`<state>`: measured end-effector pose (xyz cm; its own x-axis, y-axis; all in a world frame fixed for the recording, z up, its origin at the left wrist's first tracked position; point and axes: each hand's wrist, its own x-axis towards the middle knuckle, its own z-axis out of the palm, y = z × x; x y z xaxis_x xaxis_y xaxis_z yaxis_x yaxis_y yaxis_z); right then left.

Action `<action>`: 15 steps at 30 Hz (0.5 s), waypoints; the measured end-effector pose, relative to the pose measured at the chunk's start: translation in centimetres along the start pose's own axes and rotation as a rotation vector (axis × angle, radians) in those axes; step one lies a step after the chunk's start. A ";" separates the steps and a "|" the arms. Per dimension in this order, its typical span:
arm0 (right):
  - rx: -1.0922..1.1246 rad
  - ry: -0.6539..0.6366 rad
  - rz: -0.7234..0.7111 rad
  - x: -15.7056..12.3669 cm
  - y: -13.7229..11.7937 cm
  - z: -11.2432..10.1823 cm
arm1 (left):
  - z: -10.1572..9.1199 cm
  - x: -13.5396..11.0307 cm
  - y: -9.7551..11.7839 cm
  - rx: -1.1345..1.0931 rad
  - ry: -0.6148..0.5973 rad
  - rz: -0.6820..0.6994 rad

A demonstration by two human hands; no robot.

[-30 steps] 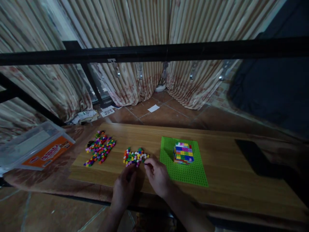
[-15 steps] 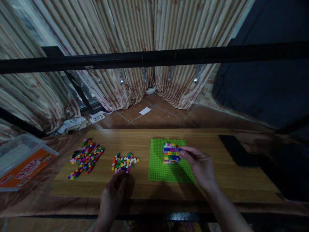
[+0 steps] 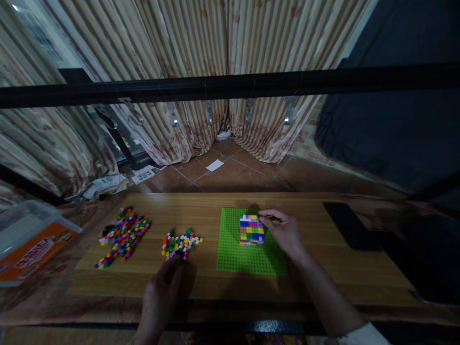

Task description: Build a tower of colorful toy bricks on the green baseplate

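Note:
A multicoloured block of small building bricks [image 3: 251, 231] stands on a green studded baseplate [image 3: 230, 258]. My right hand [image 3: 285, 235] is at the block's far right corner, thumb and forefinger pinched on a small dark blue brick [image 3: 260, 215]. A yellowish piece [image 3: 276, 221] shows beneath those fingers. To the left lies a small pile of loose bricks [image 3: 183, 242] in mixed colours. My left hand [image 3: 161, 287] rests at the pile's near edge, fingers curled and thumb close to them. What its fingertips hold, if anything, is hidden.
A larger heap of loose bricks [image 3: 125, 237] lies at the left of the wooden board [image 3: 201, 282]. Beyond it stands a clear plastic box with an orange label [image 3: 39, 254]. A black phone-like slab [image 3: 348, 227] lies at the right. A dark rail [image 3: 230, 88] crosses above.
My right hand has moved from the block's right side to its far right corner, fingers still pinched. My left hand stays by the small pile. The whole view has shifted slightly.

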<state>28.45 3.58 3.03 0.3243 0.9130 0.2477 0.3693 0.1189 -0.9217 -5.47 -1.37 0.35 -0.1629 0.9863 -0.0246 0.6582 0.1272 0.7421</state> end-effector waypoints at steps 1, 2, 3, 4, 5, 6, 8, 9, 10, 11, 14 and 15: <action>0.003 -0.010 0.005 0.1 0.1 0.0 | 0.0 0.0 0.0 0.002 -0.003 0.003; 0.010 -0.018 0.013 0.1 0.1 0.0 | 0.0 0.0 0.0 0.001 -0.007 0.009; 0.019 -0.028 0.022 0.2 0.2 0.1 | -0.1 0.0 0.0 -0.001 -0.012 0.014; 0.029 -0.038 0.029 0.2 0.2 0.1 | -0.1 0.0 0.0 -0.001 -0.014 0.016; 0.039 -0.049 0.036 0.3 0.1 0.1 | -0.1 0.0 0.1 0.001 -0.010 0.014; 0.048 -0.058 0.044 0.3 0.1 0.2 | -0.1 0.0 0.1 0.004 -0.008 0.010; 0.066 -0.067 0.065 0.4 0.0 0.2 | -0.1 0.0 0.1 0.007 -0.006 0.003; 0.073 -0.070 0.071 0.5 0.0 0.2 | -0.1 0.0 0.2 0.008 -0.007 -0.001; 0.078 -0.076 0.072 0.5 -0.1 0.1 | -0.1 0.0 0.2 0.007 -0.008 -0.003; 0.077 -0.085 0.067 0.6 -0.1 0.0 | -0.1 -0.1 0.3 0.007 -0.008 -0.006; 0.046 -0.132 0.035 0.9 -0.2 -0.2 | 0.0 -0.1 0.4 0.011 -0.001 -0.017; 0.034 -0.147 0.028 1.0 -0.2 -0.3 | 0.0 -0.1 0.5 0.009 -0.002 -0.015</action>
<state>28.99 4.37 3.62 0.2020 0.9631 0.1780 0.3315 0.1038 -0.9377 -5.13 -1.43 0.73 -0.1717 0.9844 -0.0371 0.6623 0.1433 0.7354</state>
